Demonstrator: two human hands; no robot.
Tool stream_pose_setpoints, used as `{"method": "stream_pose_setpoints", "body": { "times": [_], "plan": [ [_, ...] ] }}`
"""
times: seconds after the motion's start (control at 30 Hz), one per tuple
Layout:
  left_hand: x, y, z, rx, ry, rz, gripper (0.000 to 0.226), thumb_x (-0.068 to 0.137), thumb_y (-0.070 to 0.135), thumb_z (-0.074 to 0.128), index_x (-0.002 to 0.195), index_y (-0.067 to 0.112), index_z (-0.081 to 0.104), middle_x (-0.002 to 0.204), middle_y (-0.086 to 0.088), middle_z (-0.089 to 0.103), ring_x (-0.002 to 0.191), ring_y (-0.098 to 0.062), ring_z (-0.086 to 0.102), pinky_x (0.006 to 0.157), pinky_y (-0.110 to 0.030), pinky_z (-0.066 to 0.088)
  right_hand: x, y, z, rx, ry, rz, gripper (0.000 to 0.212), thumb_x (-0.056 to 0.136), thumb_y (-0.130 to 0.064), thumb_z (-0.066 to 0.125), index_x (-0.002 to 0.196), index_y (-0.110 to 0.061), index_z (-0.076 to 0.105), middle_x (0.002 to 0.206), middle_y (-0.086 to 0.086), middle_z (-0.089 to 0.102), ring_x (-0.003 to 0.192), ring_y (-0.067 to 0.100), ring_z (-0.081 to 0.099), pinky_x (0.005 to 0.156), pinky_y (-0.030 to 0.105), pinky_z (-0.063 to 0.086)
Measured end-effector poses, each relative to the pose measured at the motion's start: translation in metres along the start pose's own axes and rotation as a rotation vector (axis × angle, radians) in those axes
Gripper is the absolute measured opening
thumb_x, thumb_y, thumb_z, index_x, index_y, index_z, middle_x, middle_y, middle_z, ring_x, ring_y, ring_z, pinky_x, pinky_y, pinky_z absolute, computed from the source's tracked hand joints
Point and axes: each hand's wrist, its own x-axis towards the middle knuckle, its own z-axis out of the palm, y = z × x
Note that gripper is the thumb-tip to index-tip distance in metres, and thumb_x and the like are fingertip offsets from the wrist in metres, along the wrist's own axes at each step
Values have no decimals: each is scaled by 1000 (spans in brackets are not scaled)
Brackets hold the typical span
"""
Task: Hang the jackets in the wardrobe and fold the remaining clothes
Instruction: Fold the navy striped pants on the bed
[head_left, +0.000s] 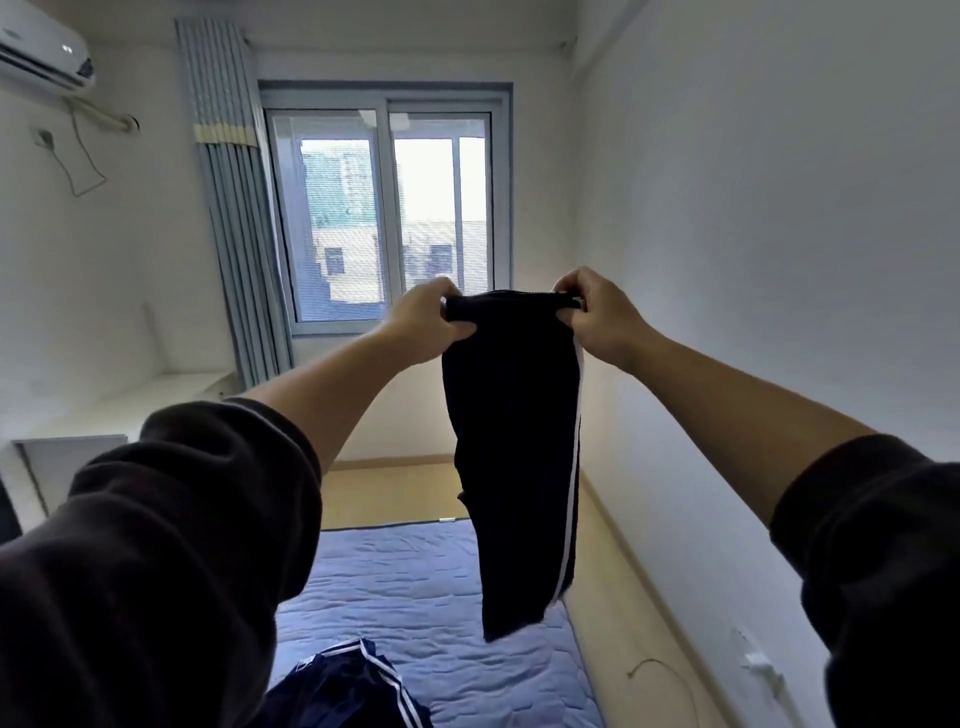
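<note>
Trousers (511, 447), dark with a white side stripe, are hanging lengthwise above the bed (415, 582), with the left hand (431, 322) and right hand (597, 317) pinching the waistband corners, fingers closed on cloth. Folding appears barely begun. Another striped garment (353, 686) is lying unfolded on the bed; the wardrobe is not showing.
</note>
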Motion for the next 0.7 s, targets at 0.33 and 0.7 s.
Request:
{"method": "stream_pose_setpoints", "body": {
  "times": [0.33, 0.7],
  "plan": [
    [-38, 34, -26, -4, 19, 66, 16, 90, 22, 63, 101, 11, 62, 93, -6, 60, 87, -23, 56, 80, -32, 46, -40, -35, -28, 26, 50, -19, 17, 94, -4, 53, 109, -12, 52, 104, 4, 56, 95, 18, 52, 68, 9, 37],
    [-22, 45, -30, -100, 77, 29, 25, 93, 22, 57, 117, 15, 63, 110, -5, 66, 102, -23, 61, 95, -38, 49, -24, -36, -31, 52, 66, -22, 19, 95, -6, 52, 114, -7, 52, 104, 4, 55, 94, 17, 51, 65, 7, 38]
  ]
}}
